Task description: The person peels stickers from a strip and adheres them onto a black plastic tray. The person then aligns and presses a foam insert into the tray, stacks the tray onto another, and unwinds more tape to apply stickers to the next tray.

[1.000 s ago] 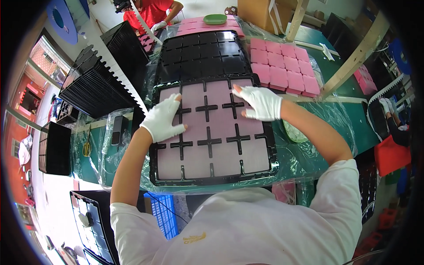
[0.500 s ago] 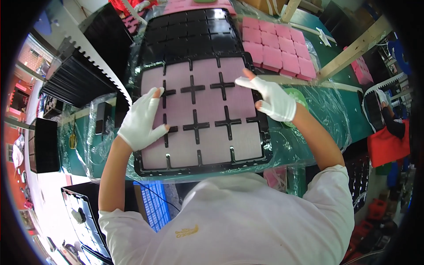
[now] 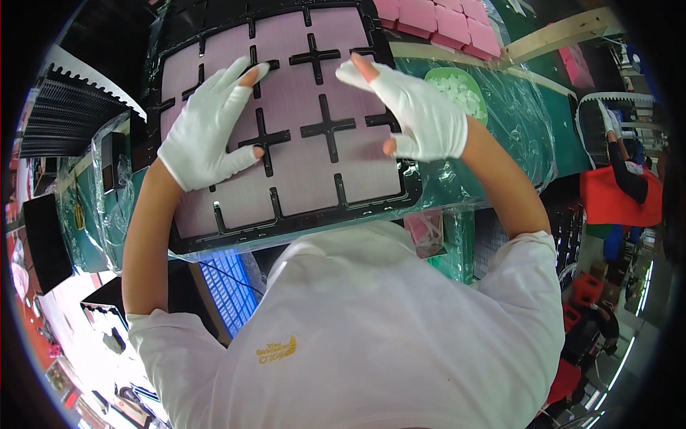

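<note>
A black tray is set at the near edge of the bench, between the two gloved hands. A flat, pale pink layer is framed by its dark rim and broken up by cross-shaped dividers. The left side of the tray is covered by the left hand, whose fingers are held close together and pointed toward the far side, with the thumb spread apart. The right hand is held over the right side, its fingers extended to the left and its thumb well apart from them. Nothing is seen gripped by either hand; whether the tray is pressed by the right one cannot be told.

Just right of the right hand, pale pieces are held in a green dish. Clear plastic is spread over the bench. Farther off, pink blocks are laid in rows. Ridged black trays are stacked at the left. A blue crate is seen below the near edge.
</note>
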The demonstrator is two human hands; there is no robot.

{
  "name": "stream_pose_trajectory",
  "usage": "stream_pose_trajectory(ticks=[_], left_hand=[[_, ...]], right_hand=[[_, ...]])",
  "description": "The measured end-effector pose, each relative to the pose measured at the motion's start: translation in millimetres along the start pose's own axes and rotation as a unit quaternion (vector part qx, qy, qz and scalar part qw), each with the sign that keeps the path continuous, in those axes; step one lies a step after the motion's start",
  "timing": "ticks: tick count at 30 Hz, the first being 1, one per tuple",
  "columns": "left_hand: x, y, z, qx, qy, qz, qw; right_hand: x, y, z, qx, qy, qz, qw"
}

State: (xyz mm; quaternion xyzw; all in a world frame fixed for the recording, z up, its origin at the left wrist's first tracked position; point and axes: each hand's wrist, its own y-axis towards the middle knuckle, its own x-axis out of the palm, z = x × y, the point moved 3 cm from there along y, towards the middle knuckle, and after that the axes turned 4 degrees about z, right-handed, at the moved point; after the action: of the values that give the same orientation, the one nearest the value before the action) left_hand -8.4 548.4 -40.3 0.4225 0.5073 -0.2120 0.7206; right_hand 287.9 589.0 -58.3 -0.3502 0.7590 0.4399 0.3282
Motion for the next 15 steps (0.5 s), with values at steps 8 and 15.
stream_pose_trajectory(ticks=[8, 15], left_hand=[[31, 63, 22, -0.026, -0.045, -0.085, 0.995], [34, 75, 35, -0.024, -0.090, -0.130, 0.987]], right_hand=[[-1, -12, -9, 0.003, -0.031, -0.049, 0.998], [-1, -24, -13, 0.010, -0.004, -0.006, 1.000]])
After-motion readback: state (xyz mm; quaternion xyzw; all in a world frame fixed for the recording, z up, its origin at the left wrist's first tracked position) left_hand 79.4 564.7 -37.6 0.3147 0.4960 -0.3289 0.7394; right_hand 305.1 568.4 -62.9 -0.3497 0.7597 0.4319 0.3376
